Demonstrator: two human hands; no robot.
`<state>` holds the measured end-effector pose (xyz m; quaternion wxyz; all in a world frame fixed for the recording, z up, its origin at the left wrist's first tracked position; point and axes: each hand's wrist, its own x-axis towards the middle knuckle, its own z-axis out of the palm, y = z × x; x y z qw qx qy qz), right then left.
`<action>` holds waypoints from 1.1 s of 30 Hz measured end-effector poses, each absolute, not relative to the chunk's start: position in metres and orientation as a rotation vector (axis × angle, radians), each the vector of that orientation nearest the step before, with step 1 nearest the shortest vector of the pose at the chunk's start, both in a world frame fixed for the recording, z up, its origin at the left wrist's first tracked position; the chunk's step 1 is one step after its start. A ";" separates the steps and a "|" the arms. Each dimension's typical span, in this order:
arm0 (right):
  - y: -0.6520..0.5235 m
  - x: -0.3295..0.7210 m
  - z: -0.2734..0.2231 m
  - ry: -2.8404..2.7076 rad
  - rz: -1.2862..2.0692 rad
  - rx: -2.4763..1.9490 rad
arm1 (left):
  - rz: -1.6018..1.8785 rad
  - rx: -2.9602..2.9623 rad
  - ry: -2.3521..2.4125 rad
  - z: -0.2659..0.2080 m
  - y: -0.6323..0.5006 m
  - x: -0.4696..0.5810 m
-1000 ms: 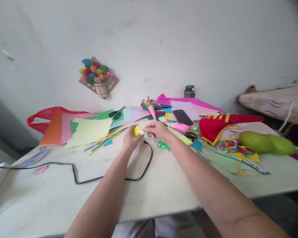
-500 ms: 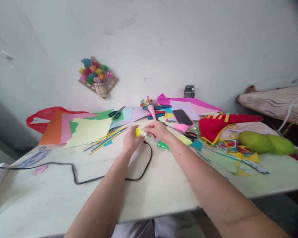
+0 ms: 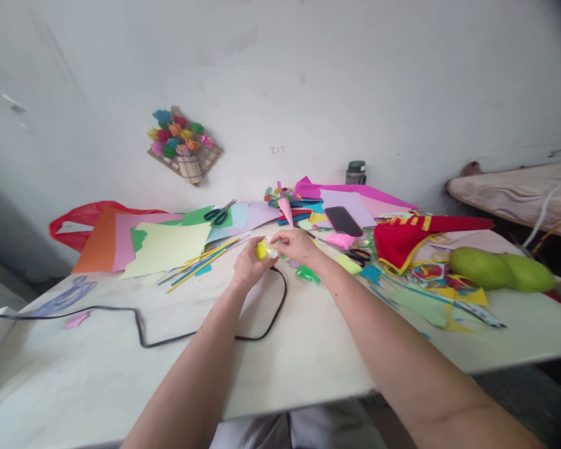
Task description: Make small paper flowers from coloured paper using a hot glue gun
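Over the middle of the table [image 3: 318, 355], holding a yellow packet [image 3: 260, 251] in the left hand [image 3: 251, 262], with thumb and fingers curled around it. Pinching the packet's clear wrapper [image 3: 270, 247] between the thumb and fingertips of the right hand [image 3: 295, 246], with the remaining fingers bent in; too small to tell exactly how many fingertips press on it.

Just below the hands, the tip of a black cord [image 3: 168, 341], looping back over the table and passing under the left forearm. Near the right wrist, a green packet [image 3: 307, 274], and beyond it a pink packet [image 3: 341, 241] and a dark phone [image 3: 343, 221]. Partly on a yellow slip to the right, black-handled scissors [image 3: 358, 255].

To the left of the hands, a spread of narrow paper strips [image 3: 201, 268], next to overlapping coloured sheets [image 3: 172, 249]; on top of these, another pair of scissors, dark-handled [image 3: 220, 214]. Straight ahead, a pink cone [image 3: 285, 209] among paper scraps.

Farther right, red cloth with yellow trim [image 3: 397, 243], and beside it large green fruit [image 3: 481, 267]. At the back, against the wall, a bottle [image 3: 356, 173].
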<state>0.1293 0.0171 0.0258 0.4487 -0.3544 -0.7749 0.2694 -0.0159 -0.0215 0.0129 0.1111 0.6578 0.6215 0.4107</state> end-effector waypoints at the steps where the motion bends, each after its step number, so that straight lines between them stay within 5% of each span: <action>1: 0.017 0.130 0.027 -1.929 0.675 -0.898 | 1.210 1.936 1.828 0.013 -0.022 -0.016; 33: 0.013 0.127 0.025 -2.001 0.815 -0.966 | 1.072 2.177 2.008 0.012 -0.023 -0.014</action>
